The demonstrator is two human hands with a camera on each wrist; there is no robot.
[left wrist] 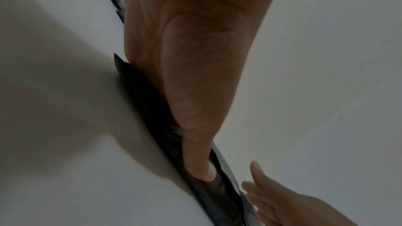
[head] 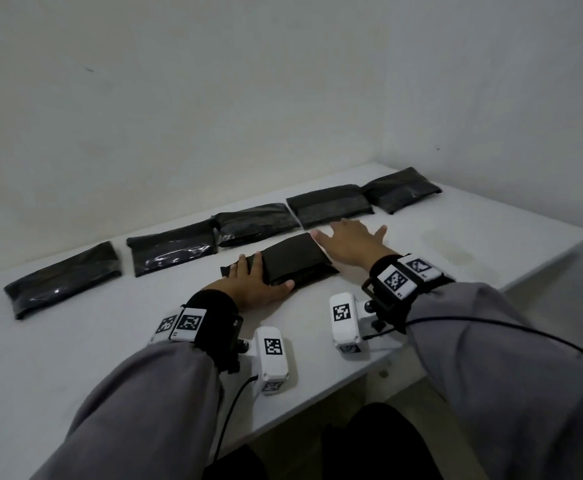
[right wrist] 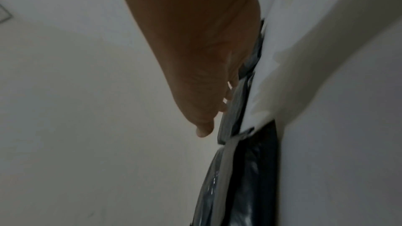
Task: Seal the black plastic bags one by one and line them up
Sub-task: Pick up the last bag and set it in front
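Note:
A black plastic bag [head: 293, 258] lies flat on the white table [head: 456, 244], just in front of me. My left hand [head: 252, 282] presses flat on its left end with straight fingers, and the thumb [left wrist: 200, 161] lies along the near edge of the bag [left wrist: 152, 106]. Spread wide with straight fingers, my right hand [head: 349, 242] is at the bag's right end; I cannot tell whether it touches. In the right wrist view the right hand [right wrist: 195, 57] is stretched out beside dark bags [right wrist: 254, 169]. Several more black bags run in a row behind, from the far left [head: 63, 278] to the far right [head: 402, 190].
A plain wall rises right behind the row of bags. The table's right edge [head: 543, 265] and front edge [head: 318, 407] are close. Bare tabletop shows to the right of my hands and at the near left. Wrist cameras [head: 271, 358] with cables hang by both forearms.

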